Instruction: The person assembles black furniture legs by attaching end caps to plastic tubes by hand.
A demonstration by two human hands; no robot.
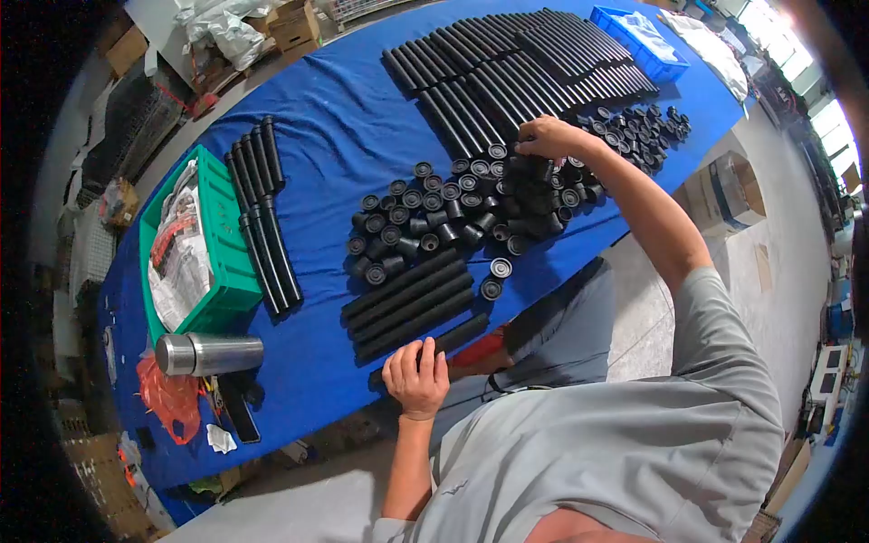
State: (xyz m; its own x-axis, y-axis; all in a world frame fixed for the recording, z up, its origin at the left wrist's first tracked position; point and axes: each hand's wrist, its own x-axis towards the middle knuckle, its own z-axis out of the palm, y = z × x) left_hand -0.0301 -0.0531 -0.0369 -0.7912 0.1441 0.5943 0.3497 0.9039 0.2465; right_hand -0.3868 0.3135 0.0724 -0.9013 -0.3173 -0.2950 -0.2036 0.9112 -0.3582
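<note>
Your left hand (pixel 416 380) was at the near edge of the table (pixel 335 118), bent fingers laid over a matte black foam-like tube (pixel 462 335). Contact was there; couldn't tell if you had a firm grip. Tube ran left to right under your hand, both ends sticking out.

Your right hand (pixel 549 138) was farther out and to the right, at the far side of the loose pile of round black plastic caps (pixel 434 201). Fingers curled in, tips close together; couldn't tell if they had hold of a cap.

Four more black foam-like tubes (pixel 407 303) lay side by side just beyond your left hand, between it and the pile. Two stray caps (pixel 501 268) sat at their right.

Far side: rows of slim glossy black tubes (pixel 453 113), with a blue plastic tray (pixel 668 70) at the far right. Left: a smaller group of glossy black tubes (pixel 272 249) beside a green plastic crate (pixel 231 282). Nearer on the left: a silver metal flask (pixel 222 355) on its side, an orange-red plastic bag (pixel 169 395) next to it.
</note>
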